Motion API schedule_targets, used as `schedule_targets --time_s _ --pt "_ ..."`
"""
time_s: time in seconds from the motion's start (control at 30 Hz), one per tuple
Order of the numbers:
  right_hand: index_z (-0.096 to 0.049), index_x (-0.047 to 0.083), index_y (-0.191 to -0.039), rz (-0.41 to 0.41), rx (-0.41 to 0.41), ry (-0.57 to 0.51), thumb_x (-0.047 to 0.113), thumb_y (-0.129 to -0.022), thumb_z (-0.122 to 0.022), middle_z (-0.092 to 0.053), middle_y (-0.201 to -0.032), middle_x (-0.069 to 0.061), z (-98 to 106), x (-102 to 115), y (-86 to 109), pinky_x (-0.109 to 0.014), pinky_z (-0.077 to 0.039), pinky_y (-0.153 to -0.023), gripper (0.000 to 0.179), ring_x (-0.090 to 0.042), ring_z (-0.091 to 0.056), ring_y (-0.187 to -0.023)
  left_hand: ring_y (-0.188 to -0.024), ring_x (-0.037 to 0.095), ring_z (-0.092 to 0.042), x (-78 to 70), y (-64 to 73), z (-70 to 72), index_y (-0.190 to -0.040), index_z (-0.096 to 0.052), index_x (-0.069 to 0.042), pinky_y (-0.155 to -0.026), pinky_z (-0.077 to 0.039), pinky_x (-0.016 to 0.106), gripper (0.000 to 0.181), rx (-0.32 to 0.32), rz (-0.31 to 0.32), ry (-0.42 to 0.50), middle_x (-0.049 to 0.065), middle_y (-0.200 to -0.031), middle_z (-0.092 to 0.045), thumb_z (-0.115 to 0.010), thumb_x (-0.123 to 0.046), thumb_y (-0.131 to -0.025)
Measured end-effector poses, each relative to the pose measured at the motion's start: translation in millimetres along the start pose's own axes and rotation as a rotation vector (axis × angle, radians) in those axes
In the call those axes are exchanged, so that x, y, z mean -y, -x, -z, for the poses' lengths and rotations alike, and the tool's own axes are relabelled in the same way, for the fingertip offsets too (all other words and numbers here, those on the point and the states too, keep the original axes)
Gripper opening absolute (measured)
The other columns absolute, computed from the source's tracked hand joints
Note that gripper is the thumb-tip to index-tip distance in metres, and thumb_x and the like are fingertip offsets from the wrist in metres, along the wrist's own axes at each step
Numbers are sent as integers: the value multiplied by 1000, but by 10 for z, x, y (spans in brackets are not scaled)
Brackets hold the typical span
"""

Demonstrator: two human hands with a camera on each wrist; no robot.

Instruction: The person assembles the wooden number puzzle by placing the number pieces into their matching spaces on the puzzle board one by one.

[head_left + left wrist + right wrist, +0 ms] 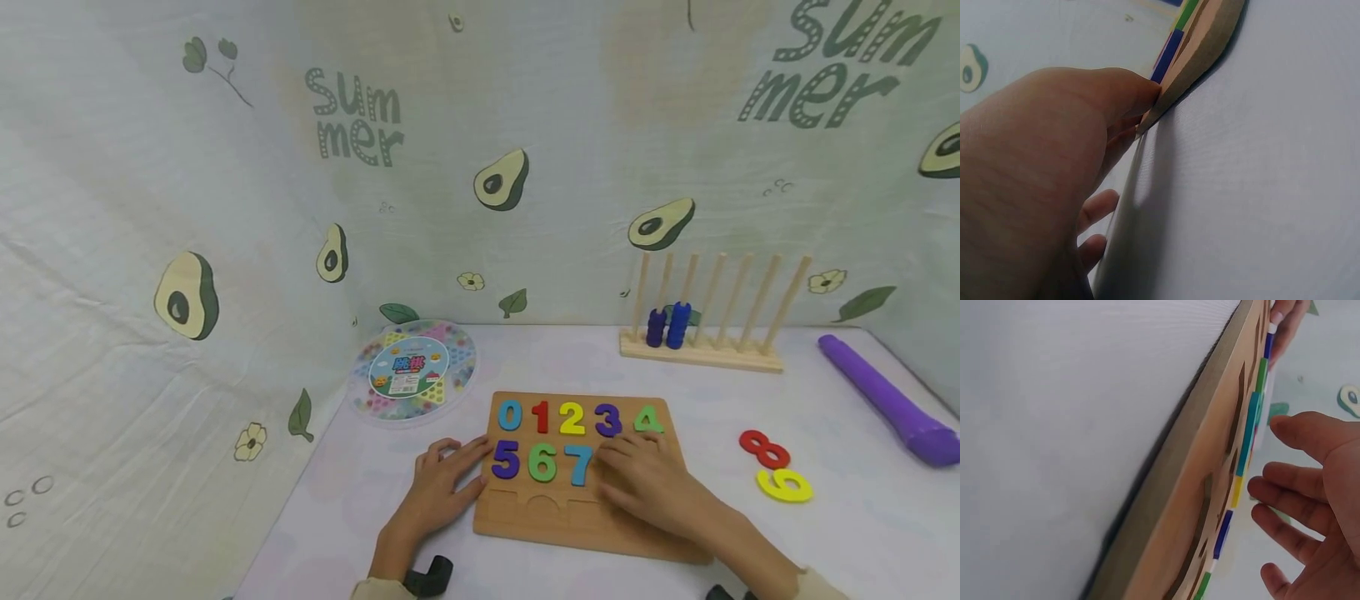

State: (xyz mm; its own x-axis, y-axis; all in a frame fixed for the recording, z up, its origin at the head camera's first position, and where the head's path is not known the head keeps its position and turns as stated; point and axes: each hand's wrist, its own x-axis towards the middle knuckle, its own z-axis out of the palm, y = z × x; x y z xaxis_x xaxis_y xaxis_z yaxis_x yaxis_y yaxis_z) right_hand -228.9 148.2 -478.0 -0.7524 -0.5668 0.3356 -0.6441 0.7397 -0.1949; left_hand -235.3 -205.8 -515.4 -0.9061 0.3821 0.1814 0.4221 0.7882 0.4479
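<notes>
A wooden number puzzle board (pixel 517 521) lies on the table. Colourful digits 0 to 4 fill its top row, and below them sit a purple 5 (pixel 506 459), a green 6 (pixel 542 462) and a light blue 7 (pixel 578 464). My left hand (pixel 438 492) touches the board's left edge with thumb and forefinger; the thumb (pixel 1129 90) rests against the wooden side. Over the board's right half hovers my right hand (pixel 652 483), its fingers (pixel 1294 506) loosely spread and holding nothing. It hides the slots beneath it. A red 8 (pixel 764 449) and a yellow 9 (pixel 784 486) lie right of the board.
A round Chinese checkers set (pixel 360 396) in clear packaging lies at the back left. At the back right stands a wooden peg rack (pixel 701 357) with dark blue beads. A purple stick-like thing (pixel 885 396) lies along the right side. Printed cloth (pixel 420 217) hangs behind.
</notes>
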Motion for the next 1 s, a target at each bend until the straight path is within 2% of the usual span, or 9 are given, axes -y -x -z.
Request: schedule_targets --time_s 0.27,0.4,0.63,1.0 --pt "-74 15 -111 -32 -18 38 33 -84 -80 -69 -112 2 113 -70 178 -56 -31 -95 33 -32 -58 -116 -133 24 -33 3 -9 -4 -148 -50 -32 -99 -26 54 50 -3 -3 6 -16 -154 -43 -55 -47 -100" --pt "-74 15 -109 -47 -27 35 33 -84 -80 -69 -111 3 152 -104 257 -58 -31 -96 32 -29 -58 -114 -134 24 -33 8 -10 -10 -149 -50 -33 -99 -26 55 50 1 -1 4 -16 -153 -42 -54 -47 -100" --pt "-74 14 -109 -51 -43 75 29 -81 -83 -69 -110 2 221 -200 391 -58 -33 -92 33 -26 -58 -110 -133 25 -34 12 -4 -12 -148 -51 -32 -100 -24 58 50 1 -2 8 -15 -153 -44 -55 -47 -100" --pt "-73 16 -106 -152 -26 92 29 -81 -83 -69 -110 1 334 -391 561 -61 -33 -93 30 -28 -59 -110 -133 23 -34 4 7 -10 -147 -51 -33 -98 -26 55 50 -5 6 12 -17 -153 -43 -55 -48 -100"
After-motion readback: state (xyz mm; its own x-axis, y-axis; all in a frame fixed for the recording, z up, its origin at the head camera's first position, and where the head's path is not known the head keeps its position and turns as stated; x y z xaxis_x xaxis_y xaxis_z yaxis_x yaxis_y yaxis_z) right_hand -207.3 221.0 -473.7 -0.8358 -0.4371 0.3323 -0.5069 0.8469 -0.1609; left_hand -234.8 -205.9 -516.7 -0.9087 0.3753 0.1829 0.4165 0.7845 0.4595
